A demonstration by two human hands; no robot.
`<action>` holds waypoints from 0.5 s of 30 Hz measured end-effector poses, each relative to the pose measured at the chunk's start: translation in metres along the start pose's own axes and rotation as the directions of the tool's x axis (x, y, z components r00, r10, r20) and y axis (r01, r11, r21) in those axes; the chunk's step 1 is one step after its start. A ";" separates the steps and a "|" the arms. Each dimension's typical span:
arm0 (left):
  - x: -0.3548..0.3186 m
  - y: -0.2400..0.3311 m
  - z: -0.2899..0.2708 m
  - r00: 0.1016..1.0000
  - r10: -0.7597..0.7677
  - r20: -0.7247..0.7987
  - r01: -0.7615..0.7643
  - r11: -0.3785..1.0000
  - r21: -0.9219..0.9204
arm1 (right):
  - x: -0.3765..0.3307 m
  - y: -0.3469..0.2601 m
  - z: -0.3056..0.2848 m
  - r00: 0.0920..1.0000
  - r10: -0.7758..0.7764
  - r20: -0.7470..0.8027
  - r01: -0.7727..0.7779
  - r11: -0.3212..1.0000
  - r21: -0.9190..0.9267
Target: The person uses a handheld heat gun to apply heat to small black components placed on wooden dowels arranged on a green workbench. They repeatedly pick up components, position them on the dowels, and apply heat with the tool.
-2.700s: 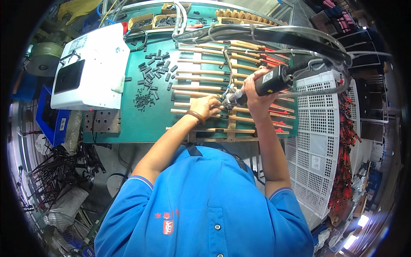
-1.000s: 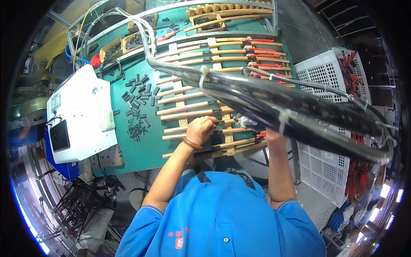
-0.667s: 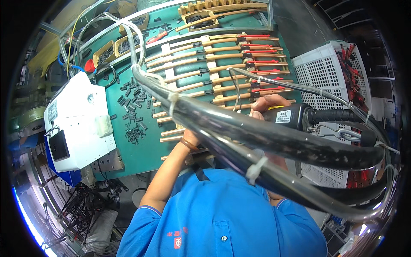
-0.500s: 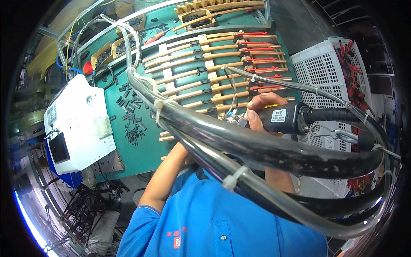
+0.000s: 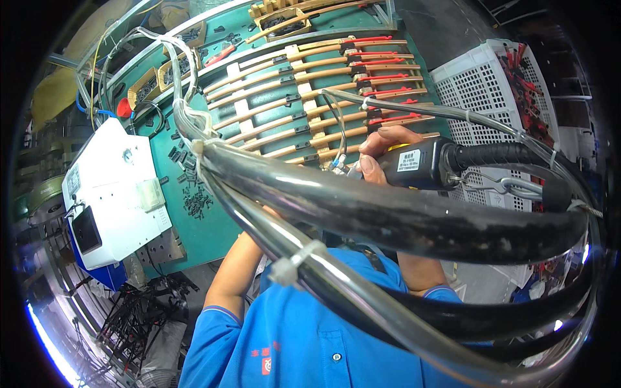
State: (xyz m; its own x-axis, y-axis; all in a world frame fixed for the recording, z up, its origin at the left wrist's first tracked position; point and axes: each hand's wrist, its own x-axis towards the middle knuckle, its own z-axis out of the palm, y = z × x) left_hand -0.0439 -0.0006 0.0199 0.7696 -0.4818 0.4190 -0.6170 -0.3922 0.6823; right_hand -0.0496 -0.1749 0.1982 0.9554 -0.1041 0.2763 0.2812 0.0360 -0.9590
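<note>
My right hand (image 5: 378, 150) is wrapped round a black handheld power tool (image 5: 424, 165) with a white label, a yellow part and a thick cable at its rear. Metal fittings (image 5: 339, 167) at the tool's front, joined to thin tubes, sit over the nearer rods. Several curved copper-coloured rods (image 5: 259, 97) lie side by side across pale support strips (image 5: 304, 90). They carry small black clips (image 5: 292, 99) and, at their right ends, red pieces (image 5: 381, 68). My left forearm (image 5: 236, 268) reaches up under the hoses; thick dark hoses (image 5: 388, 207) hide most of that hand and its fingers.
A white machine (image 5: 119, 194) stands left on the green table (image 5: 213, 239). Loose black parts (image 5: 194, 200) lie beside it. Small boxes of black parts (image 5: 143, 88) are at the back left. White baskets (image 5: 469, 90) with red and black pieces stand right. Hoses loop across the foreground.
The whole view has shifted a little, and the foreground hoses have swung left. My right hand keeps its hold on the power tool, at nearly the same place over the rods.
</note>
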 end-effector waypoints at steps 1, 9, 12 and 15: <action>0.001 0.000 -0.001 1.000 0.010 0.005 -0.010 1.000 0.000 | -0.001 0.002 -0.001 1.000 0.003 -0.010 -0.003 1.000 -0.007; -0.025 -0.018 0.012 0.984 -0.181 0.001 0.180 0.980 -0.088 | -0.030 0.066 -0.029 0.997 0.076 0.017 -0.075 0.997 -0.036; -0.022 -0.011 -0.003 0.967 -0.223 -0.125 0.197 0.962 -0.191 | -0.007 0.009 0.009 0.993 0.042 -0.107 -0.030 0.993 0.114; -0.030 -0.002 -0.018 0.864 -0.476 -0.164 0.391 0.840 -0.377 | -0.002 0.008 0.006 0.998 -0.049 -0.038 0.052 0.995 0.091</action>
State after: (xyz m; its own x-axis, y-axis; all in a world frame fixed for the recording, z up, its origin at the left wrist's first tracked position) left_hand -0.0626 0.0282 0.0166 0.9856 -0.1011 0.1355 -0.1552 -0.2225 0.9625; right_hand -0.0491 -0.1686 0.1901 0.9365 -0.1433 0.3199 0.3374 0.1206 -0.9336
